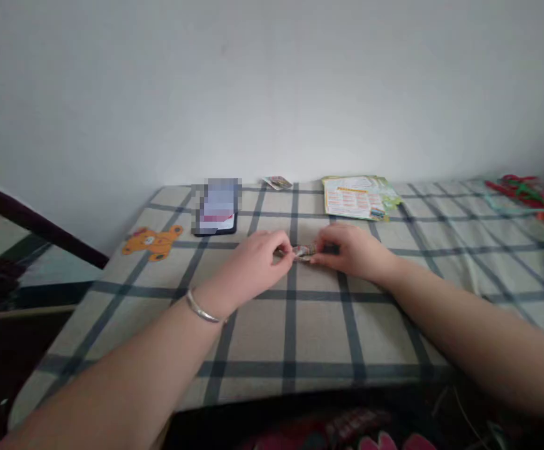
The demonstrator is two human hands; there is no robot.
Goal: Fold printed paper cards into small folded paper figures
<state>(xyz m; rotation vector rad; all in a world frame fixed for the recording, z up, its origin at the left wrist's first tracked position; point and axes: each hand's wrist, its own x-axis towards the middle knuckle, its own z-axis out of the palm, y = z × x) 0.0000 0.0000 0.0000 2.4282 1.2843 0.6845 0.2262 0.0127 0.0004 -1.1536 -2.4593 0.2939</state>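
My left hand [267, 253], with a silver bangle at the wrist, pinches one end of a small strip of printed paper [304, 251]. At the other end my right hand [344, 249] has its thumb and fingers closed on the same paper. The strip looks folded, low over the checked tablecloth [265, 337]; its ends are hidden by my fingers. Behind my hands, near the wall, lies another small printed paper piece [277, 182].
To the left are a phone [218, 209], partly pixelated, and an orange bear cutout [152, 242]. Printed sheets [354, 199] lie at the back right. Red and teal ribbon-like pieces [529, 194] sit at the far right. A white wall [272, 87] bounds the table's back.
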